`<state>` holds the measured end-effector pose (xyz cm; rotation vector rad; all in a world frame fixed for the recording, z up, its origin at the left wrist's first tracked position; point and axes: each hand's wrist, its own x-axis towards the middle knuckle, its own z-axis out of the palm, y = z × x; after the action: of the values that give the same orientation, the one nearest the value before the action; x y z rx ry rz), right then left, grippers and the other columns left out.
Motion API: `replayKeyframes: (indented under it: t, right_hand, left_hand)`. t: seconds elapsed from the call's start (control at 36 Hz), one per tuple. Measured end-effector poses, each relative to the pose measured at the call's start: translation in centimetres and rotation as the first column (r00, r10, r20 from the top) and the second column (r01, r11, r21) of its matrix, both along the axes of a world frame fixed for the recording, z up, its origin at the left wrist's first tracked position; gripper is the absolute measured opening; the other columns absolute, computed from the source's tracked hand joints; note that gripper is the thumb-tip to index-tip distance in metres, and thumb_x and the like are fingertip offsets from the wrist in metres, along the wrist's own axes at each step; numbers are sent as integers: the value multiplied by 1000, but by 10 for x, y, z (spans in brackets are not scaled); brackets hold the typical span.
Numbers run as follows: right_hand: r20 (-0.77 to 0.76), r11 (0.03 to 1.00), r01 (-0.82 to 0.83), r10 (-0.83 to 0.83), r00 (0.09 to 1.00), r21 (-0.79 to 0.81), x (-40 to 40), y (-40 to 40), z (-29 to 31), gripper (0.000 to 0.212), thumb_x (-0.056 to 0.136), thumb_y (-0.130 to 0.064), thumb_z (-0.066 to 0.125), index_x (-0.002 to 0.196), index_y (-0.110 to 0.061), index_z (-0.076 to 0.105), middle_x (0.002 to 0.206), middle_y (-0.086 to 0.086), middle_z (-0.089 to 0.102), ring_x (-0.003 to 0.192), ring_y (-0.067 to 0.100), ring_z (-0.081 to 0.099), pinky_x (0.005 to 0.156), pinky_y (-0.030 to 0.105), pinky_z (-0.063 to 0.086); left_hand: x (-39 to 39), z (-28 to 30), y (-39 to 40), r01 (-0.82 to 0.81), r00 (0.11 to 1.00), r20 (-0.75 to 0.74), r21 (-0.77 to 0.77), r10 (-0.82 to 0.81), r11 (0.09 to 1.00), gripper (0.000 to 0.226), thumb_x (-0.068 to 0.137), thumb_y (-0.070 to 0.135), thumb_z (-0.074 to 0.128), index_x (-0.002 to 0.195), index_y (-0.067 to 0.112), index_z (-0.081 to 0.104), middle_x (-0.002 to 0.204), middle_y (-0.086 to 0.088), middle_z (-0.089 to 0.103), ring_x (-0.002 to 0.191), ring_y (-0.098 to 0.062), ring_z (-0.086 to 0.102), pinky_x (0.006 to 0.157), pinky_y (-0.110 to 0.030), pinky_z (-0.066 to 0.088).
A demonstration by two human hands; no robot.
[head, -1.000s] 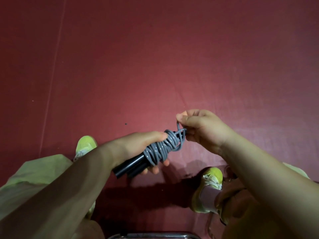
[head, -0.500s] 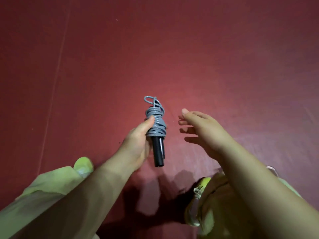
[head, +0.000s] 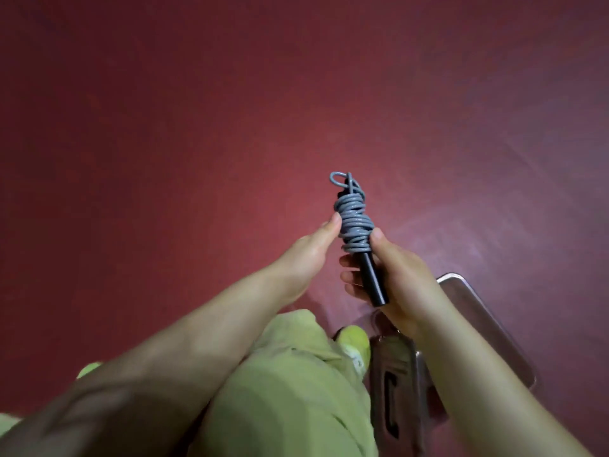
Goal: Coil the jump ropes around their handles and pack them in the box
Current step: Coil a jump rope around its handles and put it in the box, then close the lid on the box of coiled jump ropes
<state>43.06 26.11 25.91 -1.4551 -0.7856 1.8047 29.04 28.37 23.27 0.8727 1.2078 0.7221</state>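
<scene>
Clearly the coiling part is finished for this jump rope (head: 354, 225): the grey cord is wound in many turns around the upper part of the two black handles (head: 372, 278), and its end is tucked into a small loop that sticks out at the top of the bundle. What is left, I think, is the packing, because the bundle is not in the box (head: 487, 328) yet; it is in the air above the red floor (head: 197, 127), upright and a little tilted. The right hand (head: 389, 275) holds it, with the fingers curled around the bare lower part of the handles and the thumb against the side of the coil. The left hand (head: 306, 255) has its fingers rather straight, and only the fingertips touch the left side of the coil; it does not grip anything. The box, which looks like clear plastic, lies on the floor low at the right, partly hidden under the right forearm, and a dark curved shape is inside it, but I cannot tell what this is. No other ropes are in view, so I cannot say how many are left. The turns of the cord are uneven and cross each other, but they look tight enough. Below are light green trousers (head: 290, 390) and a yellow-green shoe (head: 354, 339).
</scene>
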Motion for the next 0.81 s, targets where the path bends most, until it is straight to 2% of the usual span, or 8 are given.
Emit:
replayKeyframes:
  t: [0.17, 0.22, 0.31, 0.39, 0.44, 0.58, 0.69, 0.81]
  right_hand:
    - [82, 971, 211, -203, 976, -113, 77, -12, -69, 42, 94, -44, 54, 82, -7, 70, 69, 10, 65, 57, 22, 56, 64, 35, 43]
    - [121, 956, 257, -241, 963, -144, 101, -21, -94, 45, 85, -52, 58, 78, -10, 71, 68, 12, 60, 59, 23, 51, 58, 33, 37]
    - [266, 898, 402, -349, 899, -179, 135, -36, -130, 38, 97, -38, 51, 78, -10, 67, 69, 9, 62, 58, 19, 54, 56, 28, 45]
    - [376, 826, 518, -417, 828, -225, 164, -53, -166, 47, 85, -56, 56, 81, -11, 69, 80, 12, 67, 73, 27, 61, 79, 52, 55]
    - [458, 800, 546, -401, 794, -247, 178, -64, -190, 58, 74, -67, 54, 84, -12, 69, 82, 12, 67, 74, 30, 62, 78, 63, 52]
    - [611, 805, 553, -331, 719, -214, 192, -74, -240, 60, 86, -62, 50, 110, -9, 62, 102, 11, 68, 92, 23, 64, 88, 44, 52]
    - [599, 809, 543, -326, 732, -223, 187, -68, -258, 34, 97, -39, 51, 112, -9, 54, 94, 0, 61, 80, 10, 56, 75, 29, 43]
    - [537, 795, 528, -318, 782, -297, 185, -79, -259, 40, 91, -50, 54, 112, -16, 55, 108, 7, 65, 99, 21, 62, 94, 42, 49]
  left_hand:
    - [67, -51, 24, 401, 914, 24, -183, -404, 897, 42, 102, 39, 11, 132, 23, 36, 132, 17, 46, 111, 11, 48, 103, -9, 31]
    - [84, -81, 30, 489, 863, 6, -257, -505, 833, 62, 98, 54, 18, 143, 16, 33, 145, 5, 41, 129, -2, 42, 116, -28, 22]
    - [108, -119, 35, 549, 813, 4, -339, -583, 764, 67, 95, 59, 21, 144, 15, 34, 145, 1, 41, 132, -5, 37, 118, -35, 17]
    - [131, -145, 38, 580, 784, 9, -363, -620, 729, 56, 94, 60, 27, 135, 26, 44, 145, 0, 44, 133, -9, 38, 117, -37, 18]
    - [139, -159, 37, 595, 761, -4, -395, -649, 700, 47, 97, 54, 25, 133, 31, 45, 142, 3, 49, 131, -8, 40, 114, -37, 21]
    - [153, -185, 25, 680, 648, -26, -432, -761, 593, 47, 82, 67, 44, 118, 38, 54, 123, 17, 60, 120, -5, 51, 107, -39, 32]
    - [160, -193, 17, 685, 627, -59, -433, -777, 586, 32, 94, 46, 46, 123, 34, 55, 124, 14, 61, 116, -7, 54, 99, -36, 39]
    - [160, -195, 13, 673, 642, -54, -439, -765, 596, 22, 97, 39, 43, 114, 40, 58, 120, 17, 62, 116, -4, 55, 95, -33, 43]
